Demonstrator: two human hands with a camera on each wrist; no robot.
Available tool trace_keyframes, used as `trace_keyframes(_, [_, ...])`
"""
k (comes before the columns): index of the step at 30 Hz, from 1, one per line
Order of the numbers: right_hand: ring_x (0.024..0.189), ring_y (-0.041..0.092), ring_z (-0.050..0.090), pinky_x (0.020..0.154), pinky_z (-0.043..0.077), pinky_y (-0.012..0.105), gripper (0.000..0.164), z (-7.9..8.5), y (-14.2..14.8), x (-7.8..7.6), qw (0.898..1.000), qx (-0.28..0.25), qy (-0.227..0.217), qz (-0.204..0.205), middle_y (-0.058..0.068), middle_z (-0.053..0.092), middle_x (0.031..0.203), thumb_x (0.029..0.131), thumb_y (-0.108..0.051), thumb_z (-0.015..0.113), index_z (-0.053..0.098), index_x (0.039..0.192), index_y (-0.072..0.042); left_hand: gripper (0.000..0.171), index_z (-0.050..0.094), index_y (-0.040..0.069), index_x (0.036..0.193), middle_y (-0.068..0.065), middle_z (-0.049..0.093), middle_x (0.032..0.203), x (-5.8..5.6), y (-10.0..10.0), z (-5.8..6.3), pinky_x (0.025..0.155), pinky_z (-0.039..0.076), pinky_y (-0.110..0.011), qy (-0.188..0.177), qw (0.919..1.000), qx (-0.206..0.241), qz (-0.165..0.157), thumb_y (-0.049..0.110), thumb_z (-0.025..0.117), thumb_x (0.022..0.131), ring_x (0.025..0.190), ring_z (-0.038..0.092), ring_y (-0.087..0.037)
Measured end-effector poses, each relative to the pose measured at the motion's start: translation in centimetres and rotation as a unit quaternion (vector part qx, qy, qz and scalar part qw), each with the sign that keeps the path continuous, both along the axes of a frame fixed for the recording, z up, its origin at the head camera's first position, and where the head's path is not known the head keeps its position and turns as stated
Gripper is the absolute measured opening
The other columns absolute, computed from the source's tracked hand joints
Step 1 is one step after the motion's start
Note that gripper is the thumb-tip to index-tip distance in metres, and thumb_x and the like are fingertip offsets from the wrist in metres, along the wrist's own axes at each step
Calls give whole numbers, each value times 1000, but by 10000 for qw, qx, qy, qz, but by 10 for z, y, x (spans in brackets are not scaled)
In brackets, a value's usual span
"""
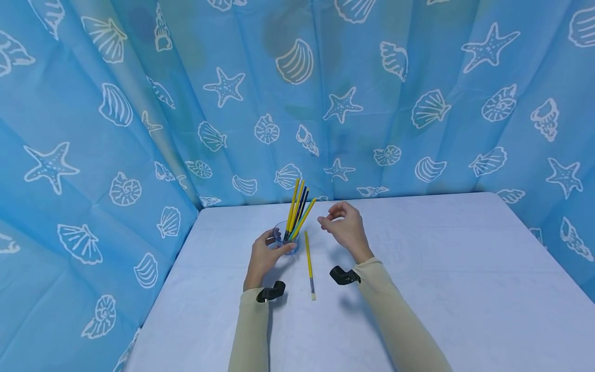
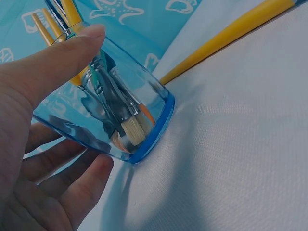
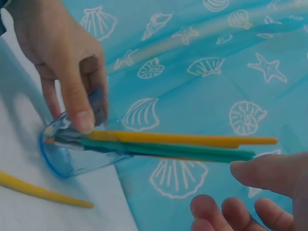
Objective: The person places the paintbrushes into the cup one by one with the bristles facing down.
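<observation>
My left hand [image 1: 264,258] grips a clear blue plastic cup [image 2: 156,126], thumb over its near side and fingers round the far side. Several paintbrushes [image 1: 293,209] stand in it, handles up, yellow, dark and green; their bristles lie near the cup's base in the left wrist view. The cup tilts in that hand, its base close over the table. Right of the cup, my right hand [image 1: 348,227] is raised with loosely bent fingers, holding nothing. In the right wrist view its thumb is right by the tip of a green handle [image 3: 216,150].
A loose paintbrush [image 1: 309,261] with a yellow handle lies on the white-covered table [image 1: 441,274] between my forearms, bristles toward me. Behind and to the left hangs a blue curtain [image 1: 251,46] with white shells and starfish. Each wrist wears a dark camera.
</observation>
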State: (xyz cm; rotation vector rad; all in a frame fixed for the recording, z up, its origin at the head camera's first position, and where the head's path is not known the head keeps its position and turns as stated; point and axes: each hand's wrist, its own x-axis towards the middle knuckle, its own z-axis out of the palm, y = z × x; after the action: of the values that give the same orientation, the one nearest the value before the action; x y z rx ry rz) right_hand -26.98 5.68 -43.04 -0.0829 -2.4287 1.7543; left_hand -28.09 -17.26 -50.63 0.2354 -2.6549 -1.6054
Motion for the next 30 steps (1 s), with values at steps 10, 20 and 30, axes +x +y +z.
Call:
trace_keyframes(10, [82,23,75,70,61,27,32,-23,4,5,9996,33,-254,-126,12,69,99,89,-22,80,62,111,-8,77,58,9,144,-17,61,143,1,-1,-2,111,55,-51,221,9997,35,-83,38,89,80,135,60,-35])
trace_keyframes(20, [79,20,69,65,55,25,36,-38,2,5,9982,396,-448,-43,12,70,101,89,-23,80,64,115,-4,78,57,10,146,-17,61,144,1,1,0,112,55,-51,139,9998,99,-35,37,90,80,134,60,-35])
trace_keyframes(30, [76,21,64,60,54,26,37,-58,-11,5,9938,743,-798,224,11,69,100,89,-22,80,65,117,-3,79,56,10,147,-17,60,145,2,-2,-1,111,55,-51,116,9999,79,-62,39,89,81,132,61,-35])
